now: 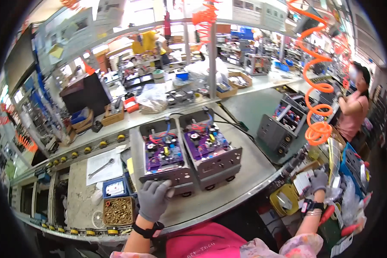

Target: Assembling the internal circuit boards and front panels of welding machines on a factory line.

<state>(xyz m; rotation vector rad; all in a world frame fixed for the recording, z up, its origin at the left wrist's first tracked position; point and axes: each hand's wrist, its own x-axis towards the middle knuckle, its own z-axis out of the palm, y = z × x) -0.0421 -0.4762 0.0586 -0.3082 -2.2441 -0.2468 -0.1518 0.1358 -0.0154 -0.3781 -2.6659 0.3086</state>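
Observation:
Two open-topped machine chassis (162, 155) (211, 151) stand side by side on the workbench, with purple circuit boards, red and blue wires and dark grey front panels. My left hand (154, 200), in a grey glove, is at the front lower corner of the left chassis. Its fingers are curled together near the panel; whatever they pinch, if anything, is too small to make out. Far to the right, my gloved right hand (319, 181) reaches among small parts, beside a white stack of cards or packets (303, 182). Its fingertips are not clear.
A wrench (101, 168) lies on white paper at left. Near it are a blue bin (115, 188) and a box of brass-coloured fasteners (118, 211). A yellow tray (284, 200) and red-handled tools (327, 214) sit at right. An orange coiled hose (318, 105) hangs before another person (354, 109).

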